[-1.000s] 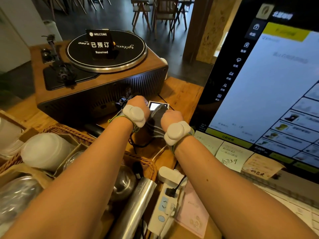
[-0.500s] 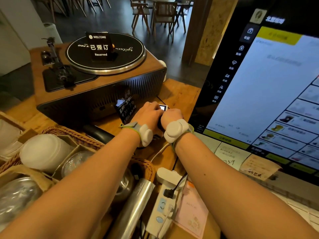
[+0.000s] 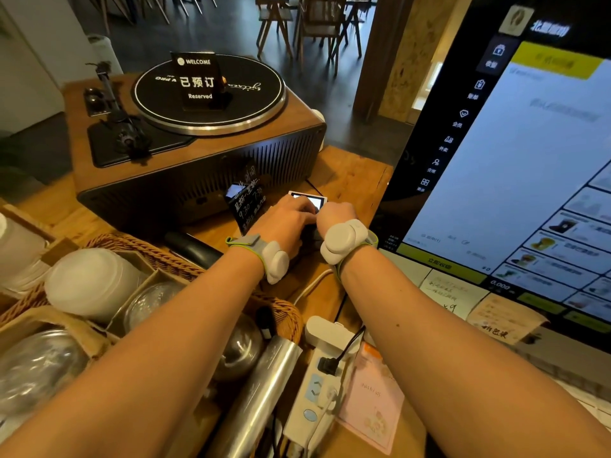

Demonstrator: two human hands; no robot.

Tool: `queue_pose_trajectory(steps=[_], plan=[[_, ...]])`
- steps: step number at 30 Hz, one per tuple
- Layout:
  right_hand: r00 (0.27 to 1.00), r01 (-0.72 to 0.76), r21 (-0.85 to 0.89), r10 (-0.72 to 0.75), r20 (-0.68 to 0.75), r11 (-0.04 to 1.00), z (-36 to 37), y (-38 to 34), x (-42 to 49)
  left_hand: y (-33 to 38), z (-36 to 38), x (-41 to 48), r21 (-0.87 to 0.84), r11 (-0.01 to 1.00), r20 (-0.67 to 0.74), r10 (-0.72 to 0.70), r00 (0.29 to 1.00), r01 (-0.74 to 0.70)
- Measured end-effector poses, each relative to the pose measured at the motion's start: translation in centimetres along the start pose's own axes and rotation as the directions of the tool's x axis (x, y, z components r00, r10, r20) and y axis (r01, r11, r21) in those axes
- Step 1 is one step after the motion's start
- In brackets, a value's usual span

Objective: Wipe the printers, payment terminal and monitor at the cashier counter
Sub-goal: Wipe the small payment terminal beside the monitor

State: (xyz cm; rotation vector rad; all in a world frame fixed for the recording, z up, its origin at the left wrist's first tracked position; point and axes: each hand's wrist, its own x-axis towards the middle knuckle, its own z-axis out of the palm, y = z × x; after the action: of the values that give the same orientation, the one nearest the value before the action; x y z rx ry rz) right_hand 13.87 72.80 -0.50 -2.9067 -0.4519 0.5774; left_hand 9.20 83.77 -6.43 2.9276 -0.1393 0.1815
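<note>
A small payment terminal (image 3: 314, 200) with a lit screen stands on the wooden counter, between the record player and the monitor. My left hand (image 3: 284, 221) lies over its near left side, fingers curled onto the screen's edge. My right hand (image 3: 335, 213) is balled against the terminal's right side, its fingers hidden behind its back. A dark grey cloth (image 3: 309, 238) shows only as a strip between my two wrists, under the right hand. The big lit monitor (image 3: 529, 160) fills the right side. No printer is in sight.
A wooden record player (image 3: 198, 153) with a black Reserved sign (image 3: 198, 81) stands behind the terminal. A small black hours sign (image 3: 248, 201) leans left of it. A wicker basket (image 3: 158, 251) of lids, a steel cylinder (image 3: 261, 401), a white power strip (image 3: 317, 385) and paper notes (image 3: 446, 289) lie near.
My left hand slid right from beside the terminal onto it, uncovering the small hours sign. The grey cloth, plainly visible between my hands before, is now mostly covered.
</note>
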Motion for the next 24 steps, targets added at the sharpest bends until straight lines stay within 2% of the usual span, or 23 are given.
queue_pose_trajectory(steps=[5,7,9,13,16,17,19,22,24], plan=[[0.994,0.094,-0.06,-0.097,-0.043,0.994,-0.6,0.1,-1.5,2.0,0.5,-0.4,0.003,0.993,-0.174,-0.116,0.978,0.119],[0.996,0.09,-0.111,-0.091,-0.009,0.99,-0.9,0.1,-1.5,2.2,0.8,-0.4,0.002,0.995,-0.214,-0.101,0.972,0.104],[0.997,0.074,-0.139,-0.075,0.002,0.987,-1.0,0.2,-1.2,1.4,1.1,-0.5,-0.016,0.998,-0.208,-0.057,0.976,0.055],[0.998,0.067,-0.143,-0.066,0.017,0.987,-0.5,0.1,-0.6,-0.3,0.7,-1.1,-0.043,0.998,-0.107,0.032,0.994,-0.036],[0.998,0.061,-0.108,-0.058,0.031,0.992,0.0,-0.4,-0.4,-0.8,0.3,-1.7,-0.038,0.999,-0.064,0.018,0.998,-0.021],[0.999,0.052,-0.056,-0.051,0.016,0.997,0.3,-0.2,-0.4,-1.0,0.4,-1.9,-0.038,0.999,-0.079,-0.014,0.997,0.011],[1.0,-0.022,0.156,0.023,-0.002,0.987,1.0,0.1,-0.5,-1.1,0.9,-2.9,-0.07,0.988,-0.158,-0.144,0.977,0.135],[0.995,-0.093,0.375,0.097,0.007,0.922,1.4,0.4,-0.5,-0.3,1.0,-4.4,-0.171,0.928,-0.27,-0.368,0.89,0.332],[0.994,-0.089,0.464,0.105,-0.007,0.881,1.7,0.6,-0.3,0.4,0.8,-4.4,-0.115,0.938,-0.277,-0.346,0.896,0.327]])
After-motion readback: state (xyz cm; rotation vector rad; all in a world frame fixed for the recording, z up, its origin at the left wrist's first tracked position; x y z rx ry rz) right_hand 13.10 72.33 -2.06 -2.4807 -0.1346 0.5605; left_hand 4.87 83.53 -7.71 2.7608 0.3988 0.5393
